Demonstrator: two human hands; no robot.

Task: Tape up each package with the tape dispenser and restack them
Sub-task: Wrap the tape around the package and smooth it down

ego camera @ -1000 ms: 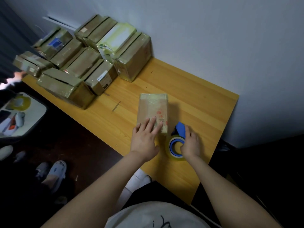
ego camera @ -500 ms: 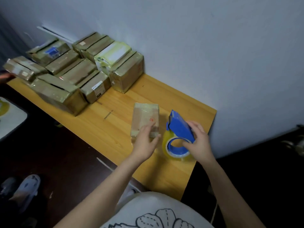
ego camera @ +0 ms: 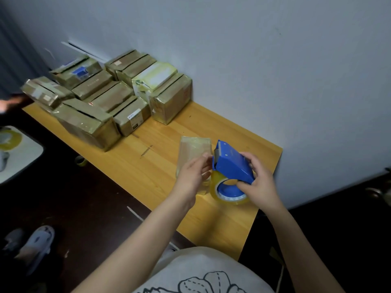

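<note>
Pale wall (ego camera: 275, 60) backs a wooden bench (ego camera: 222, 220) pushed into the corner, and at its far left end the stacked packages (ego camera: 101, 98) sit in close rows, brown cartons glossy with wrap, a few showing a dark gap along the top flaps. Nearer, well apart from that pile, a small package (ego camera: 193, 148) lies flat on the bench, its long side running away from the person and its surface shiny with clear film. Just beside it on the right is the blue tape dispenser (ego camera: 231, 163), tipped up with its toothed blade toward the far end and the yellowish roll of tape (ego camera: 231, 197) on the hub beneath. The right hand (ego camera: 261, 185) grips the dispenser's rear, fingers curled over the housing and into the hub. The left hand (ego camera: 190, 176) hangs over the near end of the small package, fingertips bent in at the dispenser's mouth; whether they pinch a loose tape end I cannot tell. The small package looks light and fairly stiff, but its slick skin would likely let it skate when tape is dragged across, so a flat palm pressing on top, or a hold on the long edges, seems the safer grasp. The dispenser is rigid plastic and best held by the housing, clear of the blade, while the tape itself is thin and will cling to itself if handled anywhere but its very end
</note>
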